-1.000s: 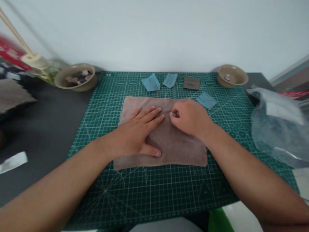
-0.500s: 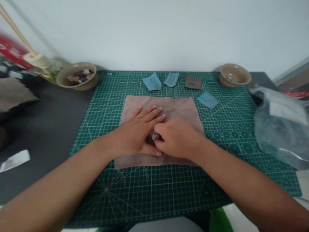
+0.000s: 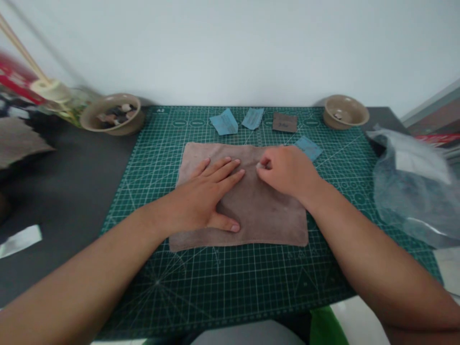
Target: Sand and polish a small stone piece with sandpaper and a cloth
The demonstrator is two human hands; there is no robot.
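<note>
A pinkish-brown cloth (image 3: 269, 215) lies flat on a green cutting mat (image 3: 251, 282). My left hand (image 3: 204, 196) rests palm down on the cloth's left half, fingers spread. Over the cloth's upper right part is my right hand (image 3: 287, 170), its thumb and fingers pinched round a small pale piece (image 3: 259, 166) that touches or nearly touches the cloth. Most of this piece is hidden by the fingers.
Behind the cloth lie blue paper pieces (image 3: 224, 122) and a brown labelled square (image 3: 285, 122). A bowl of stones (image 3: 115, 115) stands back left, another bowl (image 3: 345, 112) back right. A clear plastic bag (image 3: 413, 187) lies at the right.
My right hand has moved away from my left thumb, up and to the right across the cloth, still pinching the pale piece. My left hand has stayed in place on the cloth.
</note>
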